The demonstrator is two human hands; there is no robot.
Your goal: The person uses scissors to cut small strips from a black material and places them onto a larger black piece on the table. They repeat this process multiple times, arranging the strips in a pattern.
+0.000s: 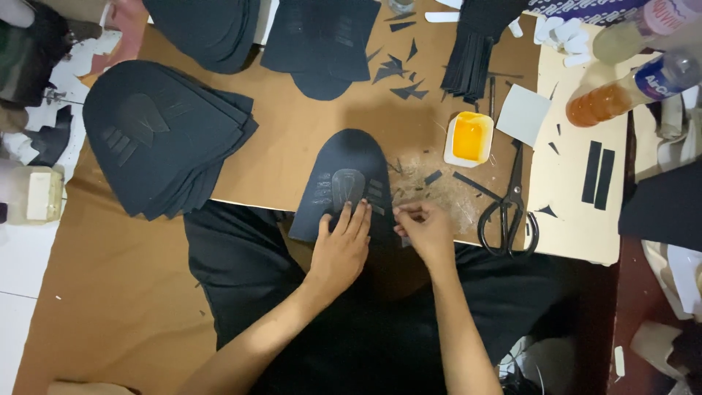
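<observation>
Far left I see a white jar [33,194] at the edge, then a big stack of black cut panels [164,139] on the brown counter [292,139]. Centre: one black rounded panel [349,164] with a faint pressed emblem lies flat near the counter's front edge. My left hand [340,252] lies on its lower end, fingers [355,219] spread flat, pressing, gripping nothing. My right hand [426,230] is just beside it at the panel's right lower edge, fingers [404,212] pinched together; can't tell what they nip, too small. Black offcuts and clear shreds scattered right of the panel. Further right: small white tray of yellow glue [469,139], black scissors [508,212] lying closed, two black strips [598,172] on a cream sheet, two plastic bottles [632,84] top right.
</observation>
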